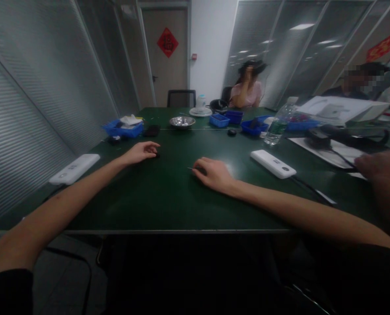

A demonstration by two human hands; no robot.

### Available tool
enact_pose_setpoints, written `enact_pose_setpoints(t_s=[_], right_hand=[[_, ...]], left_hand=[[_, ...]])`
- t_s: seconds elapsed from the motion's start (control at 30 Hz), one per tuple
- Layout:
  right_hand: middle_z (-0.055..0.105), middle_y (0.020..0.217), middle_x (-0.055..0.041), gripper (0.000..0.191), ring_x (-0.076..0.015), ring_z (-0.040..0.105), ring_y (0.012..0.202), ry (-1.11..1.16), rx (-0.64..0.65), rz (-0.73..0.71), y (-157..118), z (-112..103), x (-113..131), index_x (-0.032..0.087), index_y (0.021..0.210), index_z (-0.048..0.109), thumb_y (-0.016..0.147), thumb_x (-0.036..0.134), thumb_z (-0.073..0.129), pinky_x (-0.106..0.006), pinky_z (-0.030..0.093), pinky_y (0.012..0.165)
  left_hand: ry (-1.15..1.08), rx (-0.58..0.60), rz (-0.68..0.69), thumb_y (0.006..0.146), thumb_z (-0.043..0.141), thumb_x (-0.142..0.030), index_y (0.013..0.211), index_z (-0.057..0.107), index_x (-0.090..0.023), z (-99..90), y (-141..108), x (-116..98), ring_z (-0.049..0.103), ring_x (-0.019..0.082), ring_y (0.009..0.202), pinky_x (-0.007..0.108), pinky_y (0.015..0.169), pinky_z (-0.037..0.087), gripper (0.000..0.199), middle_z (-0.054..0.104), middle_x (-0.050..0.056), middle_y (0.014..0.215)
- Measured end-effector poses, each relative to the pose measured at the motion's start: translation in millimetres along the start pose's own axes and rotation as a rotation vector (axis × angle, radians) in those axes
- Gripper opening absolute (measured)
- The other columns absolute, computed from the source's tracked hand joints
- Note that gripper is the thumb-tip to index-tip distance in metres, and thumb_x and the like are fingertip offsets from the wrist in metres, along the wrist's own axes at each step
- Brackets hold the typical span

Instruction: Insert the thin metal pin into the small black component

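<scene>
Over the green table (142, 197), my left hand (140, 153) has its fingers bent forward. A small dark object (157, 155) is at its fingertips; whether the hand grips it is unclear. My right hand (212, 175) rests right of the table's middle, fingers curled together. From its fingertips a thin metal tip (190, 168) points left; the rest of that tool is mostly hidden by the fingers. The two hands are apart. Beyond them stands a round metal dish (182, 122) with small things in it.
White power boxes lie at left (75, 169) and right (273, 164). Blue trays (124, 128), a clear bottle (280, 122) and a black round item (232, 132) stand farther back. Another person's hand (383, 168) is at the right edge. Two people sit across the table.
</scene>
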State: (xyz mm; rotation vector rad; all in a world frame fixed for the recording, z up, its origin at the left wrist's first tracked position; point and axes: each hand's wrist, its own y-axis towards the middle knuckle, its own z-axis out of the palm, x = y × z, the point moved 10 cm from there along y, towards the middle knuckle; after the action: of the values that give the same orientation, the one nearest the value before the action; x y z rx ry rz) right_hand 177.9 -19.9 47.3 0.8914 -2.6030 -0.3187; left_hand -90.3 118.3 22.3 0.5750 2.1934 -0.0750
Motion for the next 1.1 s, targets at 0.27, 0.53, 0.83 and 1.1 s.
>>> enact_pose_setpoints(t_s=[0.27,0.53,0.83,1.1], right_hand=[[0.069,0.109,-0.0070,0.022,-0.0164,0.062,0.082,-0.004,-0.006,-0.047,0,2,4,0.020,0.114,0.067,0.104,0.036,0.056,-0.028,0.042,0.068],[0.069,0.110,-0.0071,0.023,-0.0157,0.062,0.081,0.012,0.003,-0.053,-1,0,6,0.019,0.114,0.067,0.105,0.037,0.056,-0.027,0.042,0.067],[0.070,0.108,-0.0068,0.022,-0.0164,0.062,0.081,0.002,0.010,-0.066,-1,2,5,0.020,0.113,0.068,0.104,0.036,0.056,-0.028,0.042,0.068],[0.069,0.107,-0.0065,0.023,-0.0158,0.062,0.079,0.001,0.019,-0.069,-1,2,6,0.019,0.112,0.068,0.104,0.036,0.056,-0.028,0.042,0.067]], left_hand=[[0.021,-0.369,-0.284,0.064,0.085,-0.014,0.110,0.074,-0.014,-113.3,-27,86,0.073,0.023,0.095,0.035,0.092,0.055,0.048,0.077,0.006,0.096],[0.080,-0.415,-0.319,0.075,0.084,-0.003,0.117,0.067,-0.004,-141.5,-39,111,0.068,0.017,0.090,0.034,0.096,0.053,0.046,0.076,-0.001,0.088],[0.210,-0.506,-0.176,0.081,0.071,-0.005,0.116,0.074,-0.012,-135.5,-47,97,0.067,0.019,0.108,0.034,0.111,0.043,0.036,0.076,0.002,0.110],[0.298,-0.562,-0.118,0.076,0.074,-0.026,0.098,0.078,-0.022,-131.7,-52,78,0.072,0.026,0.104,0.039,0.108,0.048,0.023,0.078,0.005,0.104]])
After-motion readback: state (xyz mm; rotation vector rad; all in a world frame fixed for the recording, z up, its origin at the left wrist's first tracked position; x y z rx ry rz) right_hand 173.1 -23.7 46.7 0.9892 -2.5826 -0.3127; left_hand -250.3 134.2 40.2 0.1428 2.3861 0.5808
